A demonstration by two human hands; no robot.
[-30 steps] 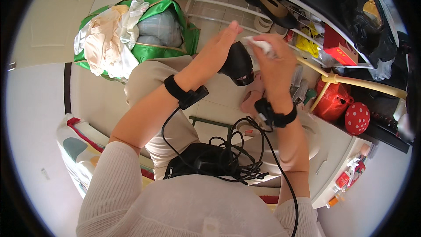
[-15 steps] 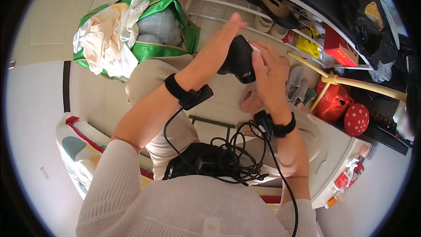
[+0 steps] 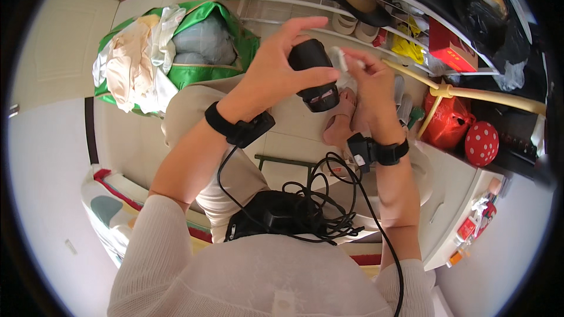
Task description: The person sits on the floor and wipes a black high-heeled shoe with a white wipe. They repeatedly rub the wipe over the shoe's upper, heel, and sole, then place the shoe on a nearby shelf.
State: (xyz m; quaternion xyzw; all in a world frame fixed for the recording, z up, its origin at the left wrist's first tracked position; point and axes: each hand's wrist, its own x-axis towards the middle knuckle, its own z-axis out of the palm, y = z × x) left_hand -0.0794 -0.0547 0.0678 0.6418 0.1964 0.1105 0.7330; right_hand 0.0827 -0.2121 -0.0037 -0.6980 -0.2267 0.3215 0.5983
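Note:
Out in front of my lap, my left hand (image 3: 276,61) grips a black rounded object (image 3: 310,57) from its left side, thumb across its near part. The object has a smooth dark body and a glossier lower end with a small pale patch inside. Its exact kind cannot be made out. Just to the right, my right hand (image 3: 376,85) pinches a small white wad (image 3: 339,61), like tissue or cloth, close to the object's right side. Black straps with small boxes sit on both wrists, each with a cable.
A green bag (image 3: 194,76) with clothes stands at the far left. Ahead is a metal rack (image 3: 276,1) holding black flat shoes (image 3: 352,1) and a red box (image 3: 449,47). A yellow pole (image 3: 487,101), red bag (image 3: 449,126) and dotted red ball (image 3: 482,144) lie right. Coiled cables (image 3: 317,211) rest on my lap.
My right hand has drawn away slightly rightward from the black object, and the white wad shows more. My left hand has shifted left, its thumb now across the object.

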